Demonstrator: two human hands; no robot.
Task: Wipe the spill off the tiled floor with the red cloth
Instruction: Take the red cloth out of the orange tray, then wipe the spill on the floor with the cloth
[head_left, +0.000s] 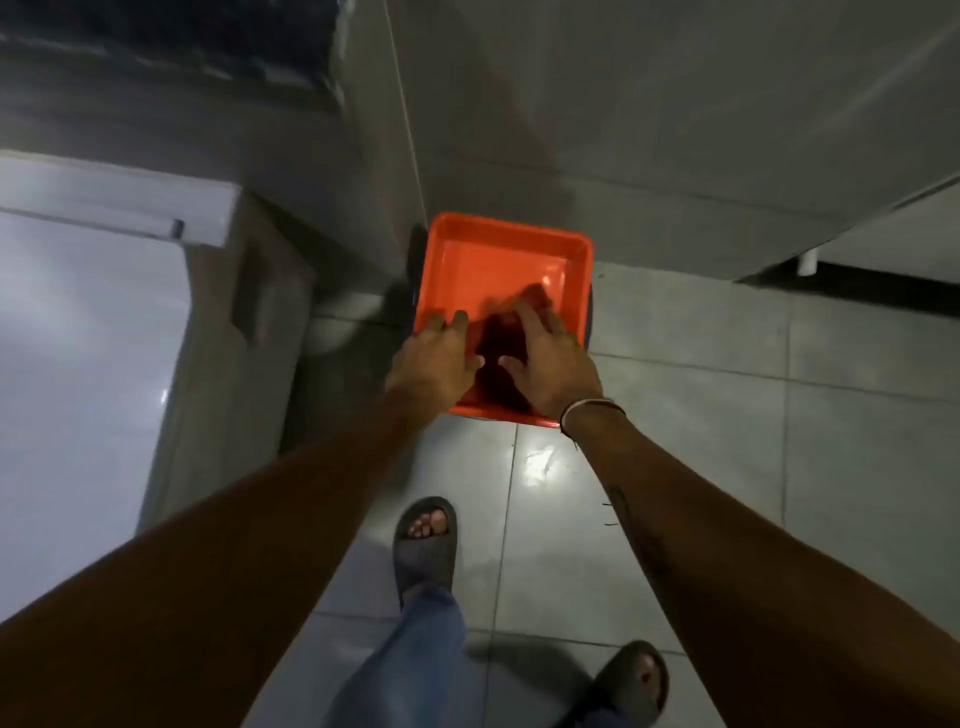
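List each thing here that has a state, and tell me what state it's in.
Orange tub: upright on the floor, open-topped.
Red cloth: bunched inside the tub, between both hands.
Left hand: fingers spread, on the cloth.
Right hand: fingers spread, on the cloth.
Tiled floor: glossy wet patch below the tub.

Bright orange square tub at centre; dark red cloth inside, toward 6 o'clock. Pale grey tiled floor with thin grey grout lines. Dark grey slide sandals, faded blue jeans at 6 o'clock.
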